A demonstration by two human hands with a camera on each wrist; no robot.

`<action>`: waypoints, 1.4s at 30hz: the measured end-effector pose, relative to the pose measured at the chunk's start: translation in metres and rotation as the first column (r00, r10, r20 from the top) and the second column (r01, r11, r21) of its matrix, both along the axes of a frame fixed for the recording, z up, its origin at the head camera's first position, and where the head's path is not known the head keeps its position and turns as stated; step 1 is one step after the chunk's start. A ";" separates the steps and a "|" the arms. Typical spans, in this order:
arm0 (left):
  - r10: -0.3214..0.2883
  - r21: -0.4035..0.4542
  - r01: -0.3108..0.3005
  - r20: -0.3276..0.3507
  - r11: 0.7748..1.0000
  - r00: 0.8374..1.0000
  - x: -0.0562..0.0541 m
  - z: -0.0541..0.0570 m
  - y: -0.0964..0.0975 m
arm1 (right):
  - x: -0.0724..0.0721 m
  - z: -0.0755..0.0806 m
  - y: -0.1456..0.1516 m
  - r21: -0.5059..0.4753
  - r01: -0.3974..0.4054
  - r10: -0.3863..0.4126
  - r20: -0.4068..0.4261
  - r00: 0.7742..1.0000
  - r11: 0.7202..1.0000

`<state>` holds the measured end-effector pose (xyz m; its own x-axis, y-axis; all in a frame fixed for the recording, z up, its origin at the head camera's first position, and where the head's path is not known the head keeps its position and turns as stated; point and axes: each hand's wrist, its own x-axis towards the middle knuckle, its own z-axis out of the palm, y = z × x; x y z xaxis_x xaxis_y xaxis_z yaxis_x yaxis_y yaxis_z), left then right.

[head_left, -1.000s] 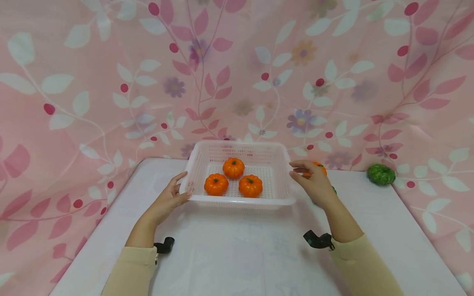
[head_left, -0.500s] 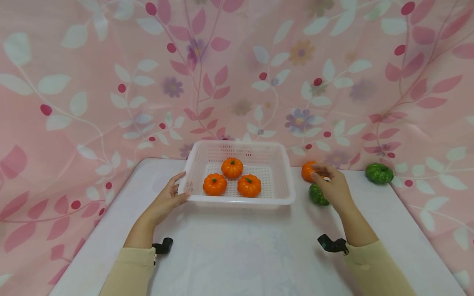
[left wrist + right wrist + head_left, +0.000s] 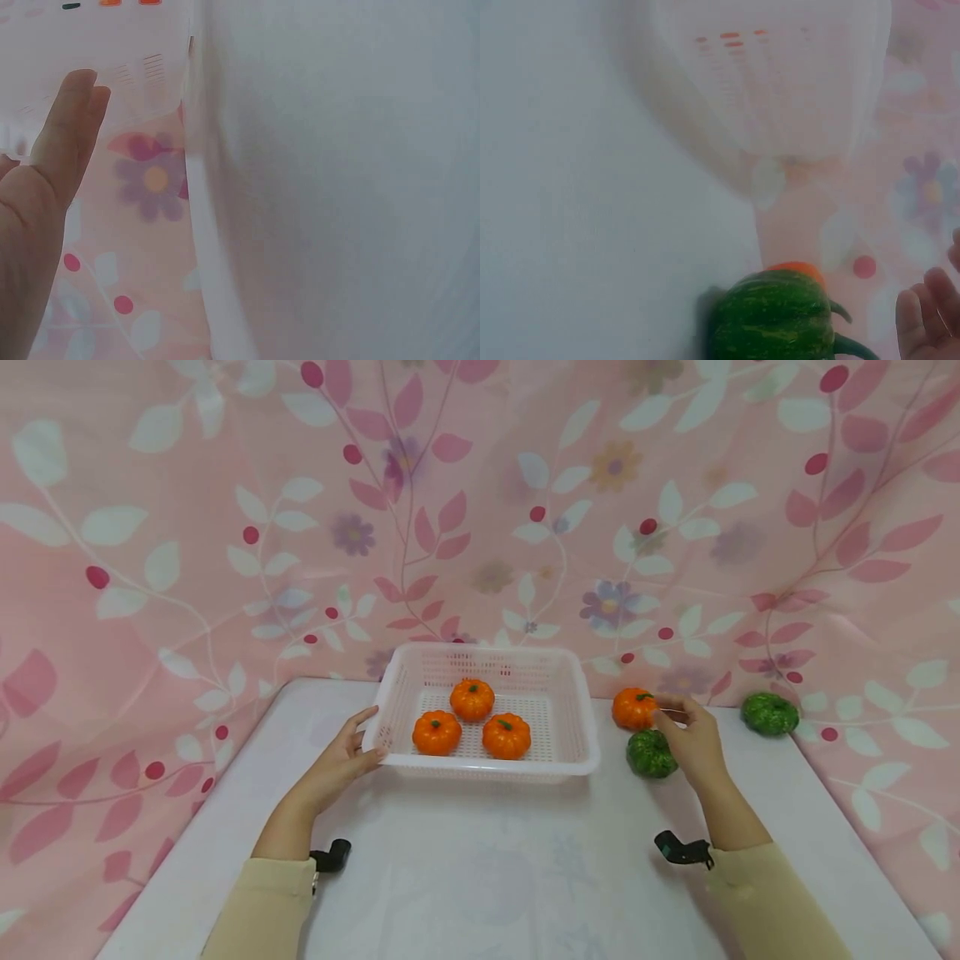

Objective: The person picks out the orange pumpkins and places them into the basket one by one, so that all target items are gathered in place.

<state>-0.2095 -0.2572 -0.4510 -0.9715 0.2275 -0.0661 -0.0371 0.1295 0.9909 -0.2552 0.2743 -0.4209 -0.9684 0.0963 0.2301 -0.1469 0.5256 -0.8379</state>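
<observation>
A white plastic basket holds three small orange pumpkins, one of them this pumpkin. At its left side my left hand rests, the thumb over the front left corner of the rim; straight fingers lie along the basket wall in the left wrist view. To the right of the basket, my right hand is beside another orange pumpkin and a green pumpkin, fingertips close to the orange one and gripping nothing. The right wrist view has the green pumpkin in front of the orange one.
Another green pumpkin lies at the far right of the table, near its back edge. Pink floral cloth hangs behind. A black camera mount juts inward from the right wrist.
My right hand has moved right, away from the basket's right side, past the loose orange and green pumpkins, uncovering them. The left hand and the basket have stayed in place.
</observation>
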 end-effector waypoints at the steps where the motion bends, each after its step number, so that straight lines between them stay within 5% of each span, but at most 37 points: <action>1: -0.001 0.002 0.001 0.001 1.000 1.000 0.000 0.000 0.000 | -0.002 -0.002 0.002 0.004 0.008 -0.008 0.003 1.000 1.000; 16: 0.003 0.019 -0.003 -0.001 1.000 1.000 -0.001 -0.001 0.001 | -0.033 -0.019 0.027 0.067 0.084 -0.089 0.078 0.993 0.994; 28: 0.005 0.015 -0.005 0.003 1.000 1.000 0.000 0.000 0.001 | -0.060 -0.033 0.041 0.006 -0.062 0.060 0.184 0.981 0.998; 42: 0.001 0.024 -0.001 0.006 1.000 1.000 0.000 -0.001 0.000 | -0.074 -0.042 0.049 -0.065 -0.167 0.179 0.319 0.931 0.984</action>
<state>-0.2098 -0.2572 -0.4523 -0.9715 0.2278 -0.0659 -0.0427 0.1053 0.9935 -0.3294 0.3238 -0.4630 -0.9923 -0.0768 -0.0974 0.0482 0.4851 -0.8732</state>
